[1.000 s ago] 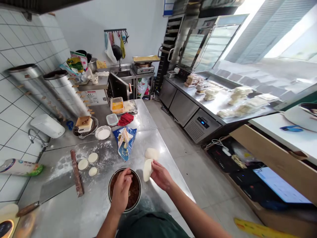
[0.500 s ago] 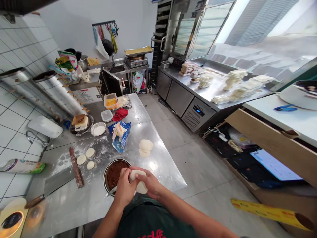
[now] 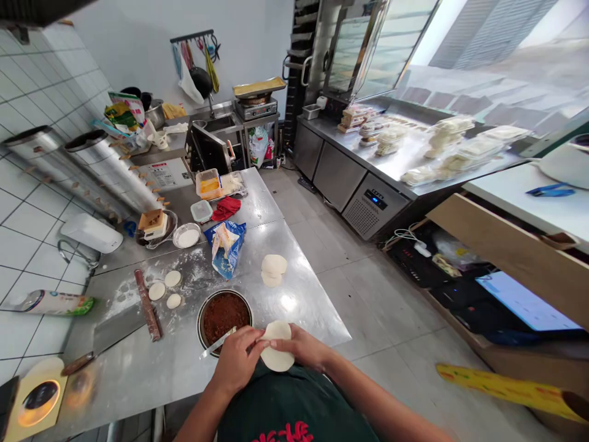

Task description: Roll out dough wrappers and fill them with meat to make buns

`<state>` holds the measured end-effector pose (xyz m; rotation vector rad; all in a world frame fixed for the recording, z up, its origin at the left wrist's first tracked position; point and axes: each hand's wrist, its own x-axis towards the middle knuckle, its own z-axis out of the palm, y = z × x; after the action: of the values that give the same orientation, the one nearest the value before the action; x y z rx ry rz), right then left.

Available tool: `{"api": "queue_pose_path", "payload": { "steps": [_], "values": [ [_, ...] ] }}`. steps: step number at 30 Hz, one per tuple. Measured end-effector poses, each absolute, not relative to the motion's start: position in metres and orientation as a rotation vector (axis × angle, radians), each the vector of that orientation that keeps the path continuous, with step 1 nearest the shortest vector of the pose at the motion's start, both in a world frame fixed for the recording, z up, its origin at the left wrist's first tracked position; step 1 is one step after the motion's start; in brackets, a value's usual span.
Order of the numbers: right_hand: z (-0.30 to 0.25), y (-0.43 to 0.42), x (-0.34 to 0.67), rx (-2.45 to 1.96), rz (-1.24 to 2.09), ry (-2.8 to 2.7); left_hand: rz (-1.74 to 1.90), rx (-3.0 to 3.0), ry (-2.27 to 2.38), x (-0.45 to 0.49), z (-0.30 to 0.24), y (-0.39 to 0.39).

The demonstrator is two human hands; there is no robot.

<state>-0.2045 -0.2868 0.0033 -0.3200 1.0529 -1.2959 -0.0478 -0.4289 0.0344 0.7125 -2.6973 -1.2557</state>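
In front of the dark apron, my right hand (image 3: 304, 347) holds flat, pale dough wrappers (image 3: 278, 362), thumb on top; one round lies over another. My left hand (image 3: 239, 359) is closed, its thumb and fingertips pinching the wrappers' near-left edge. Just beyond the left hand stands a round metal bowl (image 3: 200, 328) of dark reddish-brown filling (image 3: 225, 314). A flat metal spatula (image 3: 212, 347) lies across the bowl's near rim; whether the left hand touches it is hidden. More dough wrappers (image 3: 274, 265) overlap on the steel table to the right of the bowl.
Three small dough rounds (image 3: 173, 279), a rolling pin (image 3: 148, 307) and a broad-bladed knife (image 3: 115, 328) lie on the floury left side of the steel table (image 3: 184, 374). A blue bag (image 3: 227, 248) stands behind the bowl. The table's right edge drops to a tiled floor (image 3: 350, 288).
The dough wrappers in my hands have turned flatter towards me and spread apart. My left hand has shifted slightly off the bowl, showing more filling. The view has swung a little left.
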Motion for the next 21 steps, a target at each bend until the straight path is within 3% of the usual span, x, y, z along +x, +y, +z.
{"api": "queue_pose_path", "payload": {
  "steps": [4, 6, 10, 14, 21],
  "values": [
    [-0.004, -0.286, -0.206, -0.302, -1.219, 1.341, -0.518, 1.167, -3.072, -0.022, -0.01, -0.466],
    [0.005, -0.281, -0.213, -0.272, -1.295, 1.344, -0.318, 1.331, -3.159, -0.006, -0.032, -0.482],
    [0.047, -0.26, -0.236, -0.1, -1.514, 0.99, -0.313, 1.307, -3.204, 0.015, -0.046, -0.499],
    [0.068, -0.27, -0.237, 0.144, -1.476, 0.705, -0.325, 1.388, -3.211, 0.017, -0.045, -0.519],
    [-0.023, -0.34, -0.176, 0.27, -1.397, 0.508, -0.265, 1.318, -3.187, -0.017, -0.07, -0.56]
  ]
}}
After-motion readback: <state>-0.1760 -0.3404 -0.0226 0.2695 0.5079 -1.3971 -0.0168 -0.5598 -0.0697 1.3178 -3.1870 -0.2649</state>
